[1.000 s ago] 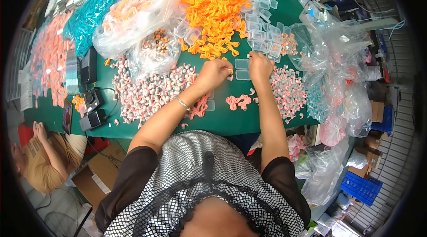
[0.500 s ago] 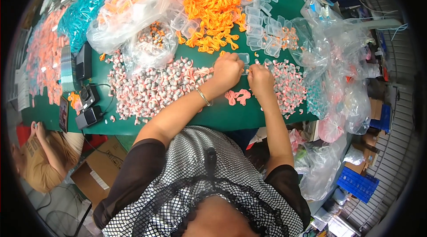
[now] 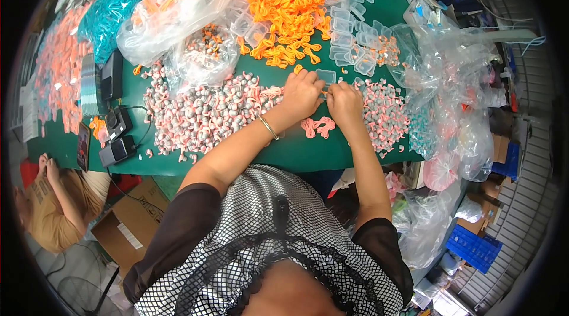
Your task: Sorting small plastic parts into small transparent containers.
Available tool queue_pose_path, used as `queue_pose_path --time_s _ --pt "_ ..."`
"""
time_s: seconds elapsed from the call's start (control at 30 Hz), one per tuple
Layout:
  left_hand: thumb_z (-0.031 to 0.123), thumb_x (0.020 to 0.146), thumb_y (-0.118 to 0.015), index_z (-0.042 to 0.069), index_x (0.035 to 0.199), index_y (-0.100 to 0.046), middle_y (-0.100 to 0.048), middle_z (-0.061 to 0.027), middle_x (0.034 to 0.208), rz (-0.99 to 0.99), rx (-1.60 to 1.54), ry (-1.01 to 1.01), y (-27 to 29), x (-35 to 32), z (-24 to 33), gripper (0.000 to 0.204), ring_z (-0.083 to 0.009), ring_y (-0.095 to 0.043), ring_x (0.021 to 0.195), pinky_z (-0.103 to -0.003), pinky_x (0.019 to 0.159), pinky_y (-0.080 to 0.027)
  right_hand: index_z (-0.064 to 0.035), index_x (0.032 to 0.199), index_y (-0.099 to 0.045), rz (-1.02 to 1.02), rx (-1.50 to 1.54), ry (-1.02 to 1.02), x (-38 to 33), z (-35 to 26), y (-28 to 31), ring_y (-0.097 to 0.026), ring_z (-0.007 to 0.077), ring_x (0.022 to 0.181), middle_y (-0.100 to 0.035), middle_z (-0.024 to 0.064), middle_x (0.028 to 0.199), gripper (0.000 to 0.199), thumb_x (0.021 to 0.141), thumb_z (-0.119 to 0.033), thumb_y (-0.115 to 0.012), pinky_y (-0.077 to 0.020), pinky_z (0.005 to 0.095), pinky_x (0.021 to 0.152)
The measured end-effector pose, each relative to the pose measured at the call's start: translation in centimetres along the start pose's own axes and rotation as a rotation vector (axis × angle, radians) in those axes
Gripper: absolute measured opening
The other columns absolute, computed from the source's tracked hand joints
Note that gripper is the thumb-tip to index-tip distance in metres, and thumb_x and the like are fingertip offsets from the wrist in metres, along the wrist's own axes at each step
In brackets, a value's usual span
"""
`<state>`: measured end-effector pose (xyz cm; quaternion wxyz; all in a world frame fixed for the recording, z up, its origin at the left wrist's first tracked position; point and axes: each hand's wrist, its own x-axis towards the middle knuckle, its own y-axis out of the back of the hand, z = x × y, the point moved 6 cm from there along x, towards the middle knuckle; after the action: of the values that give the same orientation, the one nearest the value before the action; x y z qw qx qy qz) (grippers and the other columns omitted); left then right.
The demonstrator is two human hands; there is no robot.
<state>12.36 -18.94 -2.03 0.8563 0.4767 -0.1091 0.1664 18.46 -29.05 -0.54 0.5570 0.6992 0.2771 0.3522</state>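
Centre frame: my left hand [image 3: 301, 93] and right hand [image 3: 344, 101] meet, fingers curled shut on a small clear plastic case [image 3: 325, 94], mostly hidden | glossy, thin-walled, squarish | two soft pink rubbery loops [image 3: 318, 127] just below | heap of pink-and-grey earpieces [image 3: 201, 115] left, on green table [image 3: 296, 151].
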Motion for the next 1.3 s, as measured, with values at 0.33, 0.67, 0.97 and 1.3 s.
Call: queue_pose_path --time_s 0.33,0.67,0.97,1.3 --pt "0.022 0.064 -0.079 0.013 0.100 -0.067 -0.056 -0.0016 0.092 -0.045 0.004 -0.003 -0.5 -0.5 -0.2 0.040 -0.0222 -0.052 0.092 -0.038 0.075 -0.039 -0.0087 0.096 -0.067 0.068 0.341 -0.106 6.1 1.7 -2.0 -0.063 0.0349 0.082 -0.065 0.0120 0.092 0.021 0.079 -0.020 -0.069 -0.0503 0.0452 0.072" --pt "0.022 0.063 -0.080 0.014 0.098 -0.067 -0.058 -0.0002 0.094 -0.047 -0.024 0.041 -0.2 -0.7 -0.7 0.038 -0.0211 -0.053 0.094 -0.038 0.076 -0.039 -0.0056 0.091 -0.068 0.116 0.380 -0.122 6.0 3.1 -0.8 -0.064 0.0288 0.075 -0.065 0.0107 0.083 0.016 0.077 -0.014 -0.071 -0.0506 0.0387 0.066" --pt "0.023 0.065 -0.081 0.014 0.111 -0.054 -0.062 -0.0029 0.092 -0.042 -0.098 0.094 0.4 -0.4 -0.9 0.054 -0.0251 -0.056 0.092 -0.039 0.075 -0.039 -0.0048 0.089 -0.064 0.033 0.509 -0.054 0.6 2.8 0.3 -0.061 0.0263 0.071 -0.063 0.0087 0.080 0.016 0.075 -0.006 -0.071 -0.0483 0.0368 0.065" --pt "0.023 0.066 -0.080 0.012 0.102 -0.058 -0.061 -0.0046 0.089 -0.021 -0.081 0.076 0.6 -0.5 -0.7 0.044 -0.0262 -0.057 0.090 -0.040 0.074 -0.038 -0.0047 0.086 -0.065 0.160 0.357 0.091 0.1 1.6 0.3 -0.061 0.0313 0.081 -0.064 0.0099 0.085 0.012 0.075 -0.005 -0.069 -0.0488 0.0407 0.072"
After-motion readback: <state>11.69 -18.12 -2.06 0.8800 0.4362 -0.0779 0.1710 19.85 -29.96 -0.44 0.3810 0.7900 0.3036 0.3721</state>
